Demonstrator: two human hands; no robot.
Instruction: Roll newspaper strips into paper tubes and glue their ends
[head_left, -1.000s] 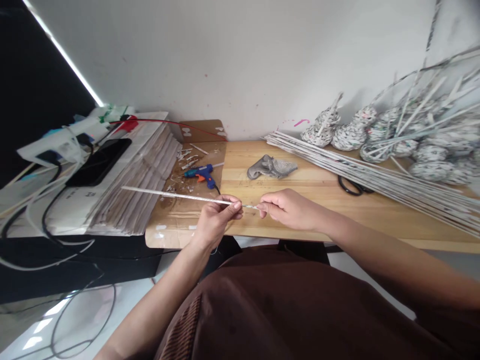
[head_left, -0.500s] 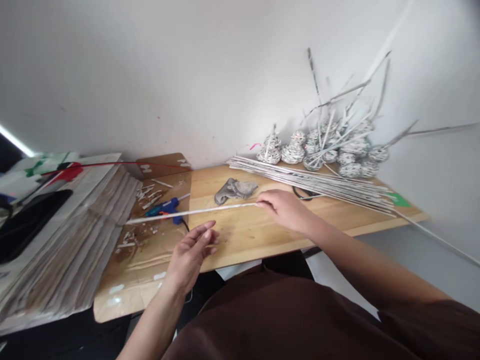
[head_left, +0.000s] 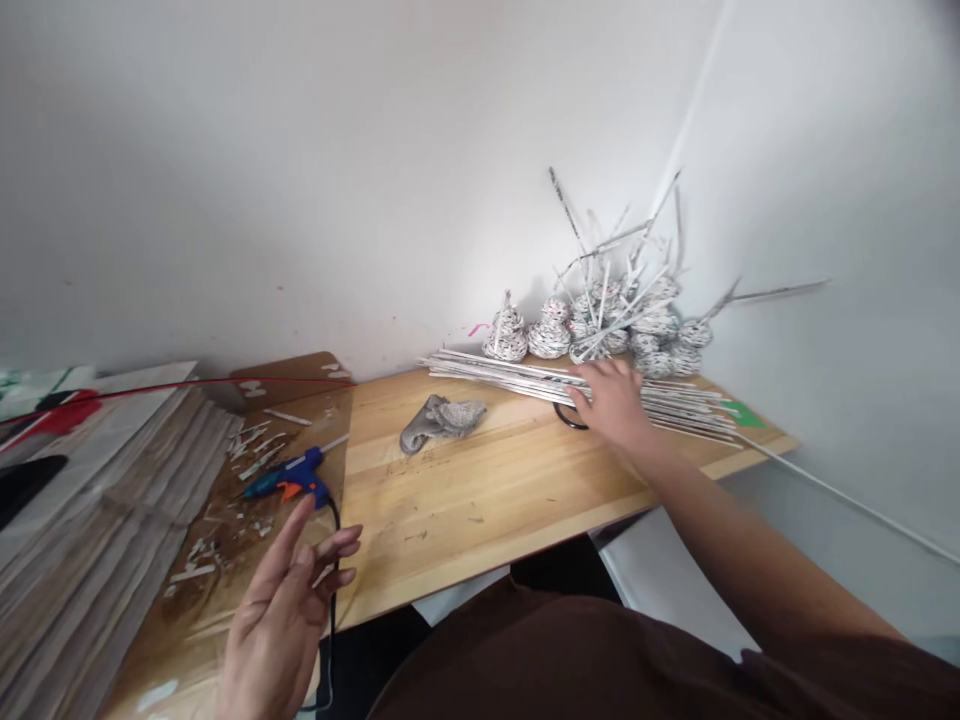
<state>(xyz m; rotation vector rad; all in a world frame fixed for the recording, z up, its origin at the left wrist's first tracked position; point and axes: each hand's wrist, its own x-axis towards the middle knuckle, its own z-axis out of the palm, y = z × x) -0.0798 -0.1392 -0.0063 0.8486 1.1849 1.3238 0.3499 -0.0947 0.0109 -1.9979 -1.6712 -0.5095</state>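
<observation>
My right hand [head_left: 613, 402] rests over the bundle of long thin paper sticks [head_left: 495, 376], thumb apart from the fingers; whether it grips any of them cannot be made out. My left hand [head_left: 289, 600] is raised at the lower left with its fingers spread and nothing in it. Just beyond that hand, a blue glue gun [head_left: 300, 473] lies on brown cardboard with its black cord running down. A crumpled grey cloth [head_left: 442, 420] lies on the wooden table [head_left: 480, 480], between the hands.
Woven paper figures [head_left: 550, 330] with sticks poking out stand against the wall. Stacked folded newspapers [head_left: 127, 530] fill the left side, beside paper scraps [head_left: 259, 450]. A green piece [head_left: 744, 414] lies at the right end.
The single stick that my right hand held is no longer seen there, and that hand is now on the stick bundle. My left hand has moved left and down; the view has turned.
</observation>
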